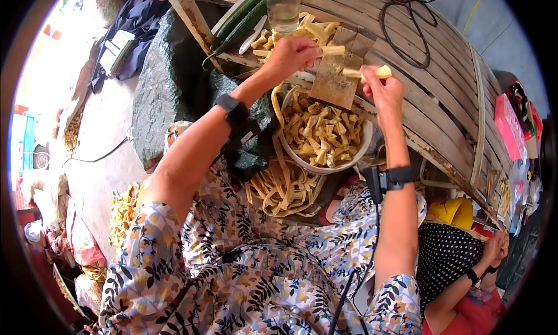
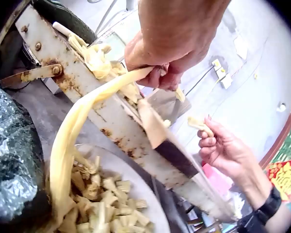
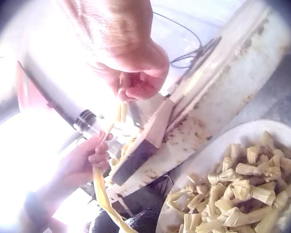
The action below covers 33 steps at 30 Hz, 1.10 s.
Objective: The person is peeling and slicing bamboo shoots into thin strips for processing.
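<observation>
L hand (image 1: 290, 54) pinches strip (image 2: 70, 131), R hand (image 1: 386, 93) (also raised) a pc (image 1: 383, 72).

Site is resembling a home work area: cucumbers (image 1: 244, 26) are lying beside a cup (image 1: 283, 12); a slatted bench (image 1: 459, 56) is showing frame rust.

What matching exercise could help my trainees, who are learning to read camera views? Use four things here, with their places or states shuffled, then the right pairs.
1. left hand
2. right hand
3. black cable
4. white bowl

A. lies in loops on the slatted table
B. pinches a short yellow piece
C. contains many folded pieces
D. grips a long yellow strip

Pairs: 1-D, 2-B, 3-A, 4-C
</observation>
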Each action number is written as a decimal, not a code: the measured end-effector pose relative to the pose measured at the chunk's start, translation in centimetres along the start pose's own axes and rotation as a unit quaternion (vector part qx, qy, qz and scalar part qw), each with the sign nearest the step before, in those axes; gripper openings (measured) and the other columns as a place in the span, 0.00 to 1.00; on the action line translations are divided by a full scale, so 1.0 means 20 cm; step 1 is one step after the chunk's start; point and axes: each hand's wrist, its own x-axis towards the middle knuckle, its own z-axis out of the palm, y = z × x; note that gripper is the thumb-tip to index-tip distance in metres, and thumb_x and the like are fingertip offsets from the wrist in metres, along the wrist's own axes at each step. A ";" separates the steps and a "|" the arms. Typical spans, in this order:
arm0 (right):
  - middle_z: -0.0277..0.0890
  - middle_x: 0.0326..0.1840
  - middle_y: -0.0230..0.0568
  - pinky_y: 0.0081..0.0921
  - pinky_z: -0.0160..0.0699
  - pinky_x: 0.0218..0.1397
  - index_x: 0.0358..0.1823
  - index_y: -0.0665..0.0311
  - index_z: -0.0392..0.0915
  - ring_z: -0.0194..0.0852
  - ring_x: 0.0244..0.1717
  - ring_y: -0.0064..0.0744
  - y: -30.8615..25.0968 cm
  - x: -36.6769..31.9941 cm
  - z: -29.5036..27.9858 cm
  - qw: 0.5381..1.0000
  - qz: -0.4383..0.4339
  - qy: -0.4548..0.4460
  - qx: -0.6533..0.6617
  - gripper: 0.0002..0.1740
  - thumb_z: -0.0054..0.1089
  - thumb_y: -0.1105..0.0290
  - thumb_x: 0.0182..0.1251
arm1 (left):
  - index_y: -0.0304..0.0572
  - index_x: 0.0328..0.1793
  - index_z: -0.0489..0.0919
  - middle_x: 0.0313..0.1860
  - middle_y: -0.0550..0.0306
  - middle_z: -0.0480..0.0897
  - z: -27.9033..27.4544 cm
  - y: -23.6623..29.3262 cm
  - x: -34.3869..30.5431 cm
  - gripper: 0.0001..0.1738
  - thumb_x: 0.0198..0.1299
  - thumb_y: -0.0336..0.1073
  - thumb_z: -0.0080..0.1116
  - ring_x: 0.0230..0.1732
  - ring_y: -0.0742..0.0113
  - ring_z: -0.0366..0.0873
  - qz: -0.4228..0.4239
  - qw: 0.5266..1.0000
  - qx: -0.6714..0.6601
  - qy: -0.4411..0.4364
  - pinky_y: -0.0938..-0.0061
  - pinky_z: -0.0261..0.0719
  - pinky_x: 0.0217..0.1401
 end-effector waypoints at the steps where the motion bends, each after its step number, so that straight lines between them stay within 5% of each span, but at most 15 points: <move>1: 0.74 0.22 0.33 0.12 0.63 0.20 0.35 0.68 0.77 0.66 0.18 0.15 -0.03 -0.06 -0.01 0.999 -0.011 -0.034 -0.035 0.11 0.63 0.68 0.53 | 0.37 0.37 0.76 0.20 0.67 0.73 0.00 0.02 -0.03 0.07 0.60 0.33 0.50 0.20 0.83 0.65 0.002 1.000 0.000 -0.013 0.87 0.65 0.23; 2: 0.76 0.27 0.34 0.14 0.69 0.28 0.38 0.67 0.78 0.70 0.25 0.18 -0.02 -0.10 -0.04 0.991 -0.034 -0.102 -0.073 0.16 0.66 0.64 0.52 | 0.37 0.38 0.76 0.19 0.67 0.73 0.01 0.03 -0.07 0.07 0.61 0.32 0.50 0.20 0.83 0.65 0.002 1.000 0.000 -0.026 0.87 0.65 0.23; 6: 0.77 0.36 0.36 0.22 0.71 0.45 0.42 0.68 0.76 0.72 0.40 0.25 -0.04 -0.26 -0.09 0.967 -0.119 -0.126 -0.188 0.24 0.67 0.57 0.50 | 0.40 0.38 0.75 0.20 0.67 0.73 0.07 0.07 -0.17 0.04 0.60 0.32 0.51 0.21 0.84 0.66 0.027 0.998 -0.002 -0.053 0.87 0.66 0.23; 9: 0.78 0.35 0.37 0.19 0.71 0.43 0.42 0.68 0.76 0.73 0.38 0.22 -0.11 -0.26 -0.10 0.977 -0.171 -0.046 -0.122 0.19 0.60 0.60 0.57 | 0.41 0.38 0.74 0.18 0.63 0.73 0.19 0.08 -0.23 0.05 0.56 0.30 0.55 0.19 0.77 0.70 0.120 0.990 0.070 -0.036 0.81 0.69 0.23; 12: 0.79 0.30 0.37 0.20 0.71 0.37 0.37 0.69 0.76 0.74 0.31 0.22 -0.03 -0.24 -0.06 0.980 -0.133 -0.102 -0.110 0.13 0.53 0.64 0.63 | 0.42 0.39 0.73 0.21 0.48 0.73 0.27 0.12 -0.32 0.09 0.51 0.32 0.56 0.22 0.52 0.73 0.252 0.917 0.284 -0.124 0.71 0.72 0.24; 14: 0.76 0.22 0.35 0.22 0.69 0.26 0.31 0.69 0.77 0.70 0.22 0.22 0.11 -0.23 -0.06 0.962 -0.135 -0.168 -0.168 0.10 0.53 0.68 0.62 | 0.42 0.39 0.73 0.22 0.51 0.75 0.29 0.17 -0.36 0.09 0.50 0.32 0.56 0.24 0.54 0.74 0.304 0.893 0.299 -0.148 0.71 0.72 0.24; 17: 0.72 0.16 0.32 0.20 0.64 0.19 0.28 0.68 0.78 0.67 0.17 0.20 0.09 -0.30 -0.05 0.934 0.049 -0.288 -0.206 0.08 0.52 0.72 0.60 | 0.41 0.36 0.75 0.22 0.55 0.76 0.27 0.15 -0.37 0.08 0.50 0.33 0.59 0.24 0.61 0.75 0.334 0.894 0.256 -0.154 0.72 0.73 0.26; 18: 0.68 0.13 0.29 0.16 0.58 0.15 0.27 0.68 0.79 0.62 0.14 0.16 0.09 -0.32 -0.03 0.948 0.057 -0.247 -0.194 0.08 0.52 0.75 0.59 | 0.41 0.35 0.75 0.22 0.57 0.76 0.25 0.15 -0.37 0.08 0.50 0.33 0.60 0.24 0.64 0.75 0.331 0.896 0.249 -0.159 0.73 0.73 0.27; 22: 0.65 0.12 0.24 0.12 0.55 0.15 0.33 0.69 0.80 0.57 0.12 0.10 0.03 -0.35 -0.09 0.916 0.115 -0.354 -0.150 0.09 0.54 0.71 0.60 | 0.39 0.32 0.80 0.22 0.65 0.78 0.10 0.12 -0.32 0.10 0.51 0.38 0.63 0.25 0.82 0.70 0.096 0.967 0.151 -0.184 0.81 0.70 0.28; 25: 0.61 0.10 0.21 0.11 0.55 0.17 0.41 0.71 0.77 0.54 0.10 0.10 -0.10 -0.43 -0.04 0.832 0.163 -0.493 0.195 0.14 0.55 0.65 0.61 | 0.40 0.35 0.80 0.20 0.70 0.73 0.08 0.09 -0.29 0.11 0.59 0.40 0.55 0.23 0.83 0.67 0.024 0.979 0.062 -0.194 0.85 0.68 0.26; 26: 0.58 0.09 0.20 0.10 0.56 0.18 0.47 0.73 0.73 0.54 0.11 0.09 -0.11 -0.43 -0.03 0.837 0.130 -0.462 0.262 0.22 0.57 0.61 0.61 | 0.39 0.37 0.78 0.21 0.69 0.73 0.11 0.08 -0.31 0.12 0.61 0.40 0.52 0.23 0.83 0.66 -0.040 0.979 -0.039 -0.194 0.86 0.67 0.25; 28: 0.61 0.11 0.21 0.10 0.57 0.18 0.48 0.72 0.72 0.56 0.12 0.09 -0.08 -0.37 -0.02 0.873 0.111 -0.393 0.267 0.22 0.57 0.60 0.61 | 0.37 0.44 0.75 0.25 0.68 0.73 0.17 -0.01 -0.34 0.15 0.64 0.42 0.47 0.24 0.84 0.66 -0.100 0.944 -0.173 -0.264 0.88 0.66 0.24; 29: 0.63 0.12 0.22 0.09 0.57 0.18 0.49 0.72 0.72 0.57 0.13 0.09 -0.08 -0.34 -0.02 0.889 0.100 -0.357 0.268 0.23 0.57 0.60 0.60 | 0.36 0.43 0.74 0.27 0.65 0.74 0.20 -0.06 -0.35 0.18 0.63 0.45 0.47 0.25 0.83 0.66 -0.149 0.888 -0.299 -0.316 0.89 0.66 0.24; 30: 0.69 0.17 0.25 0.08 0.59 0.18 0.48 0.70 0.73 0.61 0.16 0.09 -0.10 -0.34 -0.01 0.935 0.065 -0.317 0.144 0.22 0.61 0.61 0.58 | 0.35 0.44 0.73 0.29 0.63 0.74 0.24 -0.10 -0.36 0.20 0.62 0.47 0.48 0.24 0.82 0.66 -0.169 0.851 -0.364 -0.339 0.88 0.66 0.25; 33: 0.74 0.22 0.29 0.08 0.63 0.19 0.47 0.69 0.75 0.65 0.18 0.10 -0.04 -0.35 0.02 0.962 0.012 -0.274 0.005 0.22 0.65 0.63 0.54 | 0.40 0.55 0.68 0.34 0.57 0.74 0.32 -0.12 -0.40 0.27 0.57 0.51 0.53 0.25 0.79 0.66 -0.238 0.736 -0.515 -0.370 0.88 0.67 0.27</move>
